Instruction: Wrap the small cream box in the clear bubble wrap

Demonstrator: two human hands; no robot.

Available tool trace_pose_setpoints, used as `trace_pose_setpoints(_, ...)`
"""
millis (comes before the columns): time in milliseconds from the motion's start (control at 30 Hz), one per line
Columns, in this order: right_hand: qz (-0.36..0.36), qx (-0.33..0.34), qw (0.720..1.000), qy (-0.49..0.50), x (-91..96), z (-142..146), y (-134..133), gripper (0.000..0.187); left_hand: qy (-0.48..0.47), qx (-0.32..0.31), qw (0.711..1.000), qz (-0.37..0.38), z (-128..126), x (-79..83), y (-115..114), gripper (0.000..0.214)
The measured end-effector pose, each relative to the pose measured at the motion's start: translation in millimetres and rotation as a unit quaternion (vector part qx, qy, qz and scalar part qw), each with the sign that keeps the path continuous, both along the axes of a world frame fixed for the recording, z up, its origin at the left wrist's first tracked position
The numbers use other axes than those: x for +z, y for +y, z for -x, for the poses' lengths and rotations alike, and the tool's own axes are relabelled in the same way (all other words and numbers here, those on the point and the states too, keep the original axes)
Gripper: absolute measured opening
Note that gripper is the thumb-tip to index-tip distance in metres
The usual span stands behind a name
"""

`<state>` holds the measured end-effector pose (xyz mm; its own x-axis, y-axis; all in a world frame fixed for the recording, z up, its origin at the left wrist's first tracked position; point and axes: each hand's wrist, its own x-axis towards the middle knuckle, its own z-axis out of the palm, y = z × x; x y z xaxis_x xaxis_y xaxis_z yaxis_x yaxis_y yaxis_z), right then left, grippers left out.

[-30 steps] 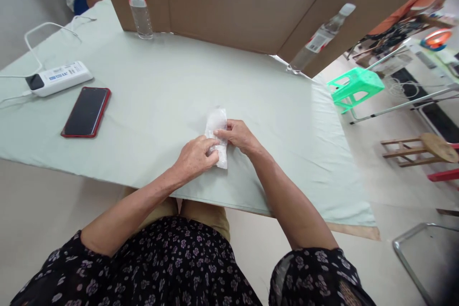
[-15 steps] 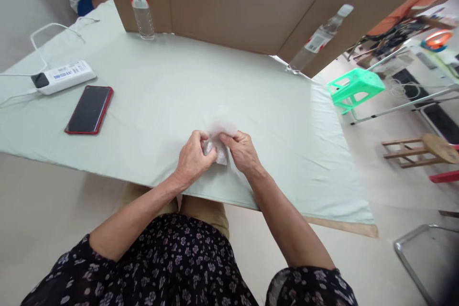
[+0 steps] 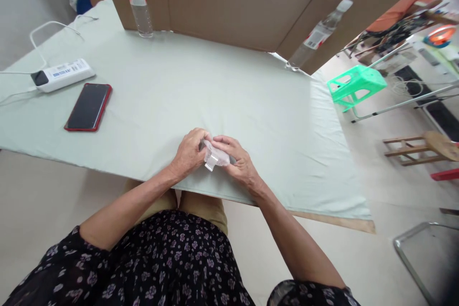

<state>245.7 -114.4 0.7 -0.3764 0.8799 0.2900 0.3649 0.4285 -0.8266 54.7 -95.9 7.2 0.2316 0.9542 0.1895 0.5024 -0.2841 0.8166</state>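
Between my two hands is a small bundle of translucent, crinkled plastic wrap (image 3: 217, 156), with a loose flap sticking out at its near side. Greyish patches show at its two ends; whether something lies inside, I cannot tell. My left hand (image 3: 191, 149) grips the left end, thumb in front and fingers curled behind. From the right, my right hand (image 3: 238, 161) closes round the other end, its fingers over the far top side and its thumb underneath. Both hands are just above the table's front edge, and the far fingertips are partly hidden.
A red-cased phone (image 3: 88, 107) and a white power bank (image 3: 64, 75) with cables lie on the cloth-covered table (image 3: 251, 91) at left. Two water bottles, one left (image 3: 138, 5) and one right (image 3: 319, 36), stand before a cardboard panel (image 3: 229, 5). A green stool (image 3: 358, 83) is beyond.
The raised plastic flap has been folded down round the bundle. My right hand has shifted from pinching the flap to wrapping the bundle's right end. My left hand keeps its hold.
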Motion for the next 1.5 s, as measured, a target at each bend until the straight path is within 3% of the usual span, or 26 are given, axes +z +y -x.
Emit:
trace_pose_setpoints(167,-0.042,0.001,0.998,-0.049,-9.2,-2.0,0.9,0.041,-0.047,-0.099,0.994,-0.010,18.5,-3.0,-1.9,0.025)
trace_pose_setpoints(333,-0.036,0.002,0.999,-0.036,-15.5,-1.5,0.9,0.040,-0.003,-0.168,0.984,-0.056,32.8,-10.0,-2.7,0.049)
trace_pose_setpoints(500,0.024,-0.018,1.000,-0.001,-3.9,-0.5,8.9,0.033,-0.032,-0.115,0.992,-0.044,21.0,-7.9,3.2,0.041)
trace_pose_setpoints(600,0.111,-0.011,0.994,0.022,7.1,1.1,28.0,0.032,-0.039,-0.070,0.995,0.063,12.4,4.4,16.1,0.030)
trace_pose_setpoints(700,0.215,-0.021,0.975,0.056,13.1,2.2,48.4,0.046,0.029,-0.023,0.991,0.129,5.3,17.6,34.7,0.024)
trace_pose_setpoints(800,0.241,-0.001,0.965,0.100,13.3,0.3,58.0,0.052,0.109,-0.005,0.987,0.117,0.0,23.9,50.1,0.022)
trace_pose_setpoints(933,0.216,0.032,0.971,0.095,7.3,-4.7,55.7,0.061,0.121,0.002,0.989,0.080,-3.1,18.0,54.9,0.018)
trace_pose_setpoints(1033,0.199,0.008,0.977,0.081,1.7,-5.2,53.9,0.056,0.027,0.007,0.997,0.075,-2.3,9.4,51.2,0.018)
trace_pose_setpoints(1167,0.222,-0.011,0.970,0.097,-0.8,-3.4,56.9,0.054,-0.157,-0.051,0.974,0.158,3.6,4.5,48.6,0.042)
trace_pose_setpoints(1300,0.208,-0.013,0.973,0.098,0.7,-4.7,58.0,0.066,-0.197,-0.061,0.956,0.211,9.5,4.7,49.5,0.069)
trace_pose_setpoints(1400,0.112,-0.097,0.989,0.027,1.6,-6.2,52.9,0.084,-0.221,-0.022,0.953,0.207,9.2,1.5,49.4,0.068)
trace_pose_setpoints(1500,-0.017,-0.194,0.978,-0.074,1.9,-5.8,44.7,0.087,-0.231,0.000,0.957,0.175,7.0,-3.2,49.0,0.054)
